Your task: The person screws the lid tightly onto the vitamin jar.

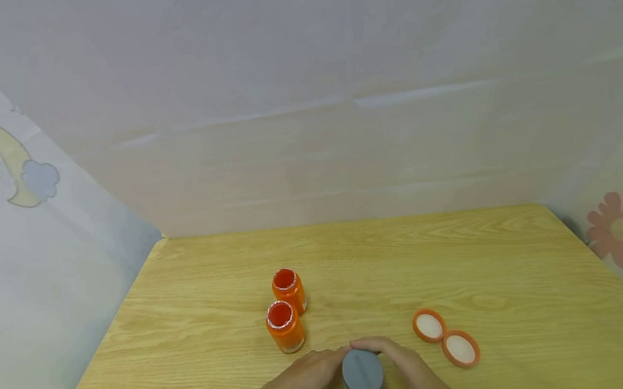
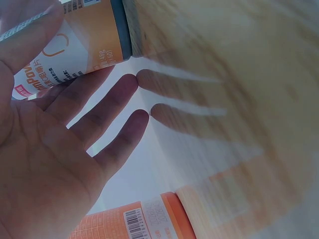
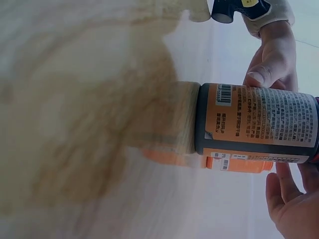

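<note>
At the bottom of the head view stands an upright supplement bottle (image 3: 259,119) with an orange and white label and a grey cap (image 1: 362,373). My left hand (image 1: 301,382) grips its side, the thumb lying across the label in the left wrist view, some fingers stretched out straight. From the other side my right hand (image 1: 413,372) curls its index finger and thumb about the cap. Left of them stand two uncapped orange bottles, a front one (image 1: 286,330) and a back one (image 1: 290,291). The cap's lower edge is hidden by fingers.
Two orange lids, a far one (image 1: 429,325) and a near one (image 1: 461,349), lie on the right with pale insides up. The wood-grain table (image 1: 199,284) ends at a pale cloth backdrop (image 1: 307,129), with printed cloth at both sides.
</note>
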`<state>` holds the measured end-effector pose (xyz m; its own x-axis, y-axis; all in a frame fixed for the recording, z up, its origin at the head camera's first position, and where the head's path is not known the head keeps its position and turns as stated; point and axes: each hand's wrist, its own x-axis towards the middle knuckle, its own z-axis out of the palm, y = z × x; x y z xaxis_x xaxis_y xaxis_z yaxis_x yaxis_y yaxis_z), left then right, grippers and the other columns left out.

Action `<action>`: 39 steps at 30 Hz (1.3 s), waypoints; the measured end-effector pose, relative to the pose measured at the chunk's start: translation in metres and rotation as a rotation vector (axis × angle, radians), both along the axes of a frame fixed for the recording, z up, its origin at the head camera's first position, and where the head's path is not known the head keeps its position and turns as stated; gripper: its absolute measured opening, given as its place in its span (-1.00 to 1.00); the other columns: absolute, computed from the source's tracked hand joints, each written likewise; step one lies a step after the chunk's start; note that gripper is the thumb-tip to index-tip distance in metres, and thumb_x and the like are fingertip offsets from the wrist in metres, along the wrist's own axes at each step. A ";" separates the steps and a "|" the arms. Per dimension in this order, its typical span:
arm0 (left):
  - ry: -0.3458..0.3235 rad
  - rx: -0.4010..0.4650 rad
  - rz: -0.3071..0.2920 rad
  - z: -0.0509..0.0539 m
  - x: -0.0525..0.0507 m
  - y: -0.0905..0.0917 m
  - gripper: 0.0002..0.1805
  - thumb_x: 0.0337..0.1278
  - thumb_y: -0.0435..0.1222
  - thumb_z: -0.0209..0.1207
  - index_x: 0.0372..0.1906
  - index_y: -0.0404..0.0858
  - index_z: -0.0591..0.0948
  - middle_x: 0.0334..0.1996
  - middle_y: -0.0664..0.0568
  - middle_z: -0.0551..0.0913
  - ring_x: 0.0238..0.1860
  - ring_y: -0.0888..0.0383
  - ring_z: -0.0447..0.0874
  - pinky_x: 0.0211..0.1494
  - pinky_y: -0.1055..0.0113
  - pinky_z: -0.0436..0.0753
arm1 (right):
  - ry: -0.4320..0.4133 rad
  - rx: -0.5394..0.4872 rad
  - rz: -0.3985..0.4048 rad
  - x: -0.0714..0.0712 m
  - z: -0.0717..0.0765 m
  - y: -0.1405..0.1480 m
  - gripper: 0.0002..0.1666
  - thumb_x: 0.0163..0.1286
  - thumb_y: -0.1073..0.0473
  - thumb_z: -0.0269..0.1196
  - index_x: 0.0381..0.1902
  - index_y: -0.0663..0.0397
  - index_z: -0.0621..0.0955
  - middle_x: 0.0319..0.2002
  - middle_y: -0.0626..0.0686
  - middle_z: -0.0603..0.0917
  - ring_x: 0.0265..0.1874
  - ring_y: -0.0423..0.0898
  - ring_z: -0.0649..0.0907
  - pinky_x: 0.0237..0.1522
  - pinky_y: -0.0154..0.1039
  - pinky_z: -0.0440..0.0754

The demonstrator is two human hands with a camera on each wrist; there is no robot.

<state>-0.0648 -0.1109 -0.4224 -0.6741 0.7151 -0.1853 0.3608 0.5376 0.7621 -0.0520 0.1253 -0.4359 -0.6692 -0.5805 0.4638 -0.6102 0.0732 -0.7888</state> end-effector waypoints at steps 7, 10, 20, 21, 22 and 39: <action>0.049 0.045 0.008 -0.001 0.003 0.000 -0.43 0.25 0.14 0.19 0.33 0.29 0.36 0.06 0.52 0.55 0.06 0.46 0.47 0.17 0.35 0.52 | -0.027 -0.065 -0.039 0.001 -0.003 -0.005 -0.23 0.06 0.32 0.52 0.19 0.07 0.40 0.12 0.04 0.59 0.12 -0.20 0.57 0.18 -0.38 0.45; 0.041 0.023 0.015 -0.001 0.003 0.000 -0.42 0.23 0.13 0.21 0.34 0.28 0.36 0.03 0.52 0.55 0.04 0.46 0.46 0.15 0.33 0.51 | -0.020 -0.061 -0.040 0.000 -0.005 -0.005 -0.21 0.03 0.30 0.54 0.18 0.07 0.38 0.10 0.04 0.58 0.10 -0.21 0.55 0.13 -0.35 0.46; 0.066 -0.028 -0.002 -0.001 0.003 0.000 -0.26 0.22 0.01 0.28 0.46 0.23 0.24 0.19 0.43 0.54 0.16 0.41 0.50 0.25 0.28 0.55 | 0.030 0.029 0.038 -0.005 -0.001 0.003 -0.14 0.20 0.24 0.44 0.41 0.16 0.33 0.22 0.08 0.58 0.20 -0.21 0.55 0.20 -0.35 0.49; 0.058 -0.040 0.004 -0.001 0.003 0.000 -0.27 0.20 0.01 0.30 0.44 0.24 0.26 0.13 0.45 0.56 0.11 0.44 0.50 0.22 0.30 0.55 | 0.013 0.027 0.038 -0.004 0.001 0.004 -0.16 0.21 0.26 0.43 0.41 0.11 0.35 0.23 0.06 0.58 0.19 -0.21 0.55 0.21 -0.37 0.48; 0.045 -0.051 0.013 0.000 0.002 0.000 -0.29 0.19 0.02 0.30 0.41 0.26 0.29 0.07 0.48 0.57 0.06 0.46 0.49 0.20 0.32 0.55 | -0.002 0.023 0.032 -0.003 0.002 0.004 -0.19 0.21 0.26 0.43 0.40 0.09 0.37 0.22 0.05 0.59 0.18 -0.22 0.56 0.22 -0.37 0.48; 0.027 -0.007 0.010 0.000 0.000 0.002 -0.43 0.19 0.08 0.27 0.29 0.21 0.43 0.03 0.49 0.57 0.03 0.49 0.49 0.18 0.38 0.55 | -0.015 -0.065 -0.034 -0.003 -0.001 -0.003 -0.16 0.03 0.29 0.55 0.24 0.14 0.40 0.12 0.04 0.58 0.11 -0.23 0.56 0.08 -0.33 0.54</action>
<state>-0.0648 -0.1090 -0.4224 -0.6863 0.7068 -0.1717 0.3760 0.5468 0.7480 -0.0552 0.1220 -0.4372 -0.6950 -0.5264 0.4897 -0.5963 0.0415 -0.8017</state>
